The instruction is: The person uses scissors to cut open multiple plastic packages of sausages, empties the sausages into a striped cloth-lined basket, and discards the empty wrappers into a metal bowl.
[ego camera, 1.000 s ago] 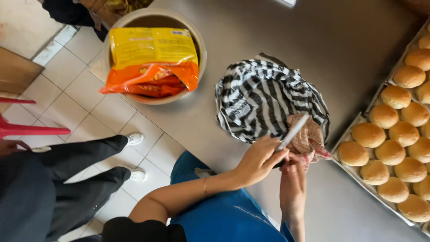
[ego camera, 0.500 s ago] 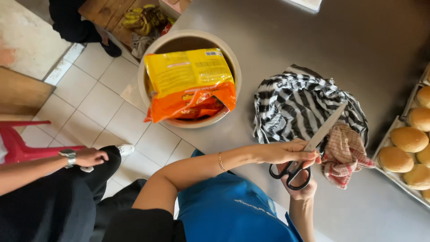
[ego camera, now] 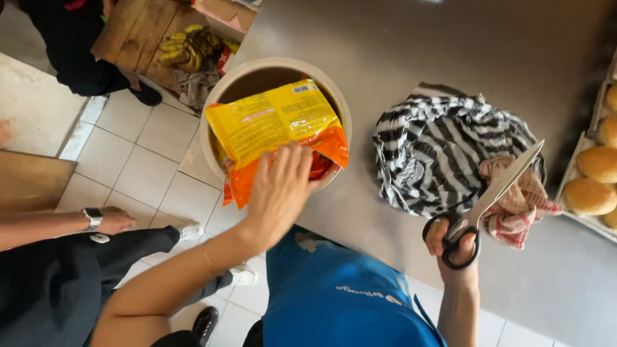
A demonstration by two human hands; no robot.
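Observation:
My left hand [ego camera: 279, 189] rests flat on a yellow and orange plastic packet [ego camera: 273, 125] that lies across the top of a round cream bowl [ego camera: 222, 99] at the edge of the steel table. My right hand [ego camera: 453, 247] grips black-handled scissors [ego camera: 491, 199], blades closed and pointing up and to the right. The blades lie over a red checked cloth [ego camera: 517, 209] beside a black-and-white striped bag [ego camera: 443, 148].
A tray of golden buns [ego camera: 598, 170] sits at the right edge of the grey steel table [ego camera: 411, 58]. To the left, over the tiled floor, another person's arm with a wristwatch [ego camera: 93, 218] shows, and bananas [ego camera: 183, 48] lie on a wooden crate.
My left hand left the scissors and moved left onto the packet in the bowl. The right hand alone now holds the scissors. The view shifted left, away from the buns.

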